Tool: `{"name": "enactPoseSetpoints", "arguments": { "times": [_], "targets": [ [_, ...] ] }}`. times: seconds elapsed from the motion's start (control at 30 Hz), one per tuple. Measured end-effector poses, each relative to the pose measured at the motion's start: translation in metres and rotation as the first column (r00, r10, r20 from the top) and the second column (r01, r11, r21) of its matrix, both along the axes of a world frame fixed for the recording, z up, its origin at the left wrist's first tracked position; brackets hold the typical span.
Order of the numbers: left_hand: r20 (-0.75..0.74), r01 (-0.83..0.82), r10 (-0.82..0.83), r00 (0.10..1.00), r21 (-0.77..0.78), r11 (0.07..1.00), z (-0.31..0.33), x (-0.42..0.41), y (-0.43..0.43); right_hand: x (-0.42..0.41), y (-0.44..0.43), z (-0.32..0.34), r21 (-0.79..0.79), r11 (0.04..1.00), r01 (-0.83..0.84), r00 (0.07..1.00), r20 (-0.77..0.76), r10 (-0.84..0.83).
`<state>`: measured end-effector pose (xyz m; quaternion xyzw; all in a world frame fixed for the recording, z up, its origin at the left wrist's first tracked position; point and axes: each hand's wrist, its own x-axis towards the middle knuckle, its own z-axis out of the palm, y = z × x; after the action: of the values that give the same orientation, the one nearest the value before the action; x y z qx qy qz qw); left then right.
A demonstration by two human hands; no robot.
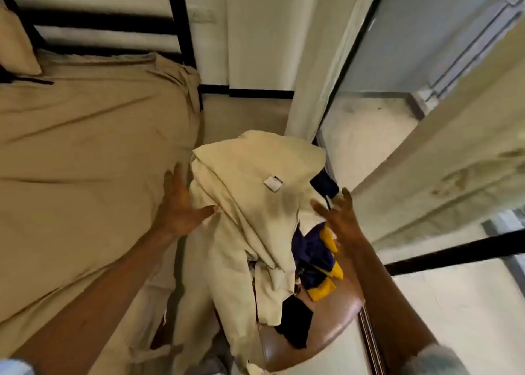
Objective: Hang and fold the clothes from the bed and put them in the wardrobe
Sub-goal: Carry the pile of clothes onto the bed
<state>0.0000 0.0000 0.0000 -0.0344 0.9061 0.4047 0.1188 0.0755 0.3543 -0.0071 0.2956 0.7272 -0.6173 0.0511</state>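
Both hands reach with fingers spread: left hand [181,204] touching the cream cloth [250,204] piled on the chair [335,315], right hand [339,215] just beside it.

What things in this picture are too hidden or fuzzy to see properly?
Head view:
Purple and yellow garment: mostly under the cream cloth; kind unclear.
Chair: seat covered by that cloth and garment.
White label: too small to read.
Right hand: blurred; whether it touches anything is unclear.
Pillow: cut by left edge.
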Motion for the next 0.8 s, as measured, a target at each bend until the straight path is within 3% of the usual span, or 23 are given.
{"name": "enactPoseSetpoints", "arguments": {
  "times": [0.13,0.2,0.3,0.37,0.5,0.67,0.8],
  "targets": [
    [0.007,0.213,-0.214,0.977,0.092,0.973,-0.027,-0.064,-0.009,-0.095,-0.001,0.018,-0.057,0.993,0.101,0.995,-0.002,-0.101],
    [0.048,0.285,-0.292,0.955,0.107,0.952,-0.04,-0.079,-0.007,-0.127,-0.007,0.008,0.024,0.994,0.108,0.994,-0.018,-0.107],
    [-0.004,0.361,-0.362,0.932,0.043,0.931,-0.047,-0.079,-0.008,-0.147,-0.02,-0.018,0.081,0.99,0.117,0.993,-0.02,-0.116],
    [-0.023,0.353,-0.353,0.936,0.064,0.933,-0.047,-0.08,-0.007,-0.153,-0.031,-0.04,0.149,0.969,0.195,0.981,-0.03,-0.193],
    [-0.079,0.321,-0.315,0.946,0.083,0.943,-0.04,-0.075,0.003,-0.138,-0.064,-0.037,0.004,0.943,0.334,0.942,-0.034,-0.333],
    [-0.16,0.3,-0.282,0.946,0.106,0.948,-0.031,-0.074,0.007,-0.115,-0.086,-0.041,-0.128,0.942,0.31,0.947,0.131,-0.294],
    [-0.259,0.265,-0.22,0.941,0.152,0.952,-0.02,-0.066,0.012,-0.105,-0.082,-0.027,-0.154,0.954,0.259,0.958,0.167,-0.233]
  ]
}}
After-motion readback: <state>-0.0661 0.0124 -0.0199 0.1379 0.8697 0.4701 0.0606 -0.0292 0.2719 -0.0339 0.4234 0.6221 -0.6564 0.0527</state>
